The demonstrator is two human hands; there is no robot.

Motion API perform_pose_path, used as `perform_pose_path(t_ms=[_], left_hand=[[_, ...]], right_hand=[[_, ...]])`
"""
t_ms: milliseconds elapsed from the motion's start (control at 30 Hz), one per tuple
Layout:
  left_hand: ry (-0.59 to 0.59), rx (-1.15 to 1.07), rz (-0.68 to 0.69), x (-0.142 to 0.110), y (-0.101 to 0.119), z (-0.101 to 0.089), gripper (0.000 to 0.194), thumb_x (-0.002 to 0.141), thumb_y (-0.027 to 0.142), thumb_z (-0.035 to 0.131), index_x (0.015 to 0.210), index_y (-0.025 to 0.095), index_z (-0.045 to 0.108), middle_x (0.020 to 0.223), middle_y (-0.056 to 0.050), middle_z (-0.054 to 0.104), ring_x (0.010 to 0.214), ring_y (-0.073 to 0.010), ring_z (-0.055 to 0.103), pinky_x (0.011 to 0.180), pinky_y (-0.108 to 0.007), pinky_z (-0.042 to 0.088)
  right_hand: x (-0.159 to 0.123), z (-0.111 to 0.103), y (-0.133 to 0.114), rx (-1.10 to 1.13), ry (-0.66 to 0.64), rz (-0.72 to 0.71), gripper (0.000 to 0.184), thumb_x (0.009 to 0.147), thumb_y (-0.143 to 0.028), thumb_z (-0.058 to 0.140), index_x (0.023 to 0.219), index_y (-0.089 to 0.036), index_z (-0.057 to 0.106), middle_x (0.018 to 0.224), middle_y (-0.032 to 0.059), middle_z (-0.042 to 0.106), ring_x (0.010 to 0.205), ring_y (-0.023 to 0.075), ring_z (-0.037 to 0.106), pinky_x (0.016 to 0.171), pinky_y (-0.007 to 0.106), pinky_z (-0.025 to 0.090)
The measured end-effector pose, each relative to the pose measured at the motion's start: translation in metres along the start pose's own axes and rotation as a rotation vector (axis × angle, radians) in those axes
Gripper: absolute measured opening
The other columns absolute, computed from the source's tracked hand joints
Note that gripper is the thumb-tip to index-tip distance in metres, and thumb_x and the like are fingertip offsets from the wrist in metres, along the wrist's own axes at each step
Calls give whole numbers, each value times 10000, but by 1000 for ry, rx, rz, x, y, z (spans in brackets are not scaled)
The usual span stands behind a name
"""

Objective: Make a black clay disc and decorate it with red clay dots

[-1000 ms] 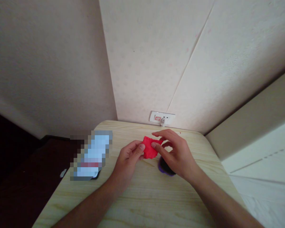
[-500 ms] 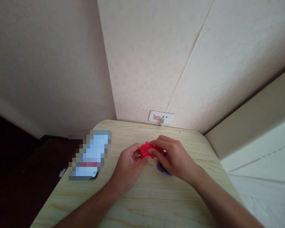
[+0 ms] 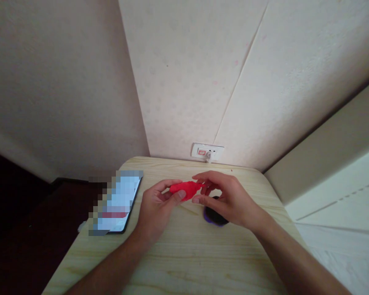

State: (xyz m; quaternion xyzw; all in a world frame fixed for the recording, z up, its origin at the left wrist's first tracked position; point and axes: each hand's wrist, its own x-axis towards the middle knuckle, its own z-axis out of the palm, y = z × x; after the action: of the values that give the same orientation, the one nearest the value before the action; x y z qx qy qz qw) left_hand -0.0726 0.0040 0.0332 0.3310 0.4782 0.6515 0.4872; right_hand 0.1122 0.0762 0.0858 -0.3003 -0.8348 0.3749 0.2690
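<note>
Desk (image 3: pixel 178 258) by wall (image 3: pixel 178 82). Your left hand (image 3: pixel 156 205) pinches the red piece (image 3: pixel 189 189) above the desk; your right hand (image 3: pixel 230 198), fingers spread, is at its right end, contact unclear. Black-and-purple object (image 3: pixel 214 214) lies beneath.

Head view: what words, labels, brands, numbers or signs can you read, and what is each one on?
No readable text anywhere.
Screen at the table's left: pixelated, unreadable.
Wall socket: any marking on its reddish square is too small to read.
Soft red piece: no writing visible.
Black-and-purple item: partly hidden, no writing visible.
</note>
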Motion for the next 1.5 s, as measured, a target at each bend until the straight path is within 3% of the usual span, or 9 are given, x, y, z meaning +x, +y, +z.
perform_pose_path(t_ms=[167, 367, 433, 533, 667, 867, 1033, 1267, 1500], left_hand=[[-39, -103, -31, 0, 0, -3, 276, 711, 255, 896, 931, 150, 766, 862, -46, 796, 763, -185, 740, 742, -280, 592], [-123, -213, -63, -5, 3, 2, 198, 714, 201, 891, 874, 171, 779, 842, -18, 789, 763, -139, 718, 731, -215, 567], [-98, -249, -61, -6, 3, 3, 202, 709, 199, 893, 872, 176, 776, 816, -11, 781, 745, -132, 711, 725, -214, 564], [-45, -233, -28, -6, 3, 4, 218, 704, 199, 897, 882, 178, 773, 832, -19, 783, 767, -143, 711, 756, -235, 562], [-58, -199, 15, -6, 2, 4, 185, 721, 211, 891, 872, 197, 784, 849, -10, 780, 793, -133, 700, 763, -213, 541], [-137, -128, 93, -6, -3, 3, 114, 784, 200, 843, 886, 230, 803, 947, -1, 737, 919, -140, 686, 828, -209, 531], [-143, -120, 65, -4, -5, 3, 159, 767, 202, 855, 911, 217, 788, 913, -17, 747, 871, -161, 701, 795, -242, 548], [-111, -207, -41, -6, -8, 4, 305, 724, 207, 894, 981, 206, 728, 976, -12, 767, 858, -141, 712, 786, -231, 547], [-228, -110, -108, -3, -6, 5, 277, 802, 280, 835, 1045, 156, 787, 929, -66, 790, 851, -168, 691, 818, -275, 540]], right_hand=[[2, 3, -1, 172, 42, 73, 206, 886, -352, 749, 1021, -200, 781, 940, 67, 797, 813, 196, 732, 726, 303, 589], [9, 9, 1, 651, 86, 319, 374, 696, -418, 905, 902, -192, 689, 672, 0, 749, 546, 135, 670, 546, 249, 543], [8, 11, 1, 592, 168, 304, 356, 679, -423, 915, 828, -192, 689, 682, 12, 751, 563, 146, 677, 555, 259, 550], [3, 16, -1, 335, 229, 218, 249, 811, -437, 816, 872, -198, 776, 816, 62, 784, 711, 191, 722, 661, 305, 588], [-2, 17, -8, 186, 59, 107, 280, 877, -394, 764, 1100, -225, 774, 1005, 77, 769, 887, 226, 734, 790, 344, 611], [-1, 9, -13, 57, -30, -46, 150, 903, -333, 754, 961, -197, 780, 910, 56, 706, 820, 173, 665, 728, 285, 550], [0, 9, -10, 152, -4, 8, 198, 906, -389, 745, 899, -197, 794, 872, 52, 672, 783, 167, 630, 696, 288, 505], [3, 19, -5, 591, 86, 229, 282, 796, -462, 826, 788, -183, 790, 770, 17, 672, 699, 136, 597, 660, 264, 463], [6, 24, -1, 463, 214, 272, 348, 796, -497, 808, 844, -153, 783, 733, 43, 718, 646, 144, 598, 603, 262, 469]])
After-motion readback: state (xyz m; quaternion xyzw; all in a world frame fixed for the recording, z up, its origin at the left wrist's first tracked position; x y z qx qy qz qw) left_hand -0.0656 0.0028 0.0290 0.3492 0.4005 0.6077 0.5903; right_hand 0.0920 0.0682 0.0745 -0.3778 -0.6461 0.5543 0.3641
